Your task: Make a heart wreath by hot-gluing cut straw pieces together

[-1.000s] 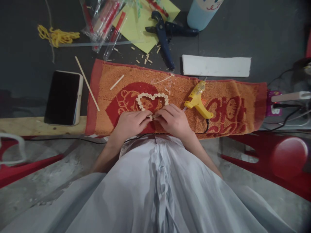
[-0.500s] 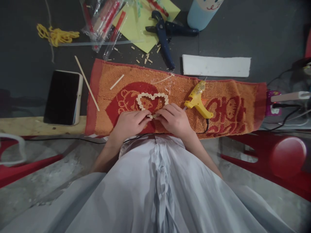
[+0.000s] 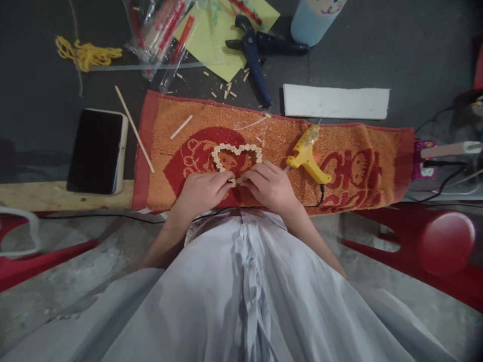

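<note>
Orange-and-red terry towel [image 3: 350,151] covers the near part of the dark table [image 3: 415,55]. On its red printed patch lies a pale heart-shaped frame [image 3: 236,150] built of short stick segments, lobes pointing away from the person.

Left hand [image 3: 202,191] and right hand [image 3: 272,186] rest on the towel side by side, knuckles up. The fingertips of both meet at the lower point of the heart-shaped frame and pinch it from either side, fingers curled closed on the lowest segments. That lower point is mostly hidden under the fingers.

Just right of the right hand, a yellow glue gun [image 3: 307,156] lies on the towel, nozzle away from the person, cable running off the near edge. Loose thin sticks [image 3: 181,127] lie on the towel's left part; one long stick [image 3: 134,128] crosses its left border.

Beyond the towel: a white foam strip [image 3: 335,102], a dark blue cutting tool [image 3: 254,58] on yellow-green paper [image 3: 211,45], and a pale blue cylinder [image 3: 313,20]. A dark phone [image 3: 96,151] lies left of the towel, yellow cord [image 3: 86,53] further back.
</note>
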{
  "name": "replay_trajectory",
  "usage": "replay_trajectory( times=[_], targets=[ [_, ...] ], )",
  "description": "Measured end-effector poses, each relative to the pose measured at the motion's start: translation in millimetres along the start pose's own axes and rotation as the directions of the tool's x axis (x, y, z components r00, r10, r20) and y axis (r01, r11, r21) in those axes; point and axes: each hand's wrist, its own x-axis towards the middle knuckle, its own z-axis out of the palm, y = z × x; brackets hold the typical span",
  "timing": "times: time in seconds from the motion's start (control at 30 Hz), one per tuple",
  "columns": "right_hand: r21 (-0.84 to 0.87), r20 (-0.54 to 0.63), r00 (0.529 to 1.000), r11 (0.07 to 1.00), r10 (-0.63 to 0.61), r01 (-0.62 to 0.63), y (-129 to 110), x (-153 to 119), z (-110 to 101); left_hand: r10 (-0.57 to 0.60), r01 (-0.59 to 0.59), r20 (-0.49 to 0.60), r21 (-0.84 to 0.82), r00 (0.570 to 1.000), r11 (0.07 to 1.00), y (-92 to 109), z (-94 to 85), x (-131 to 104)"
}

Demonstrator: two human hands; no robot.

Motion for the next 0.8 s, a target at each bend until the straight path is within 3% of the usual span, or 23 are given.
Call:
replay_trajectory(
  times=[0.4, 0.8],
  targets=[
    [0.016, -0.023, 0.999, 1.000, 0.027, -0.027, 0.5, -3.2, -1.2, -0.046, 0.046, 0.001, -0.056, 0.999, 0.997, 3.7, -3.9, -0.8],
    [0.003, -0.117, 0.992, 0.999, 0.052, -0.052, -0.1, -7.8, 4.2, -0.040, 0.037, -0.036, -0.076, 0.999, 0.996, 3.3, -3.6, -1.5]
  ],
)
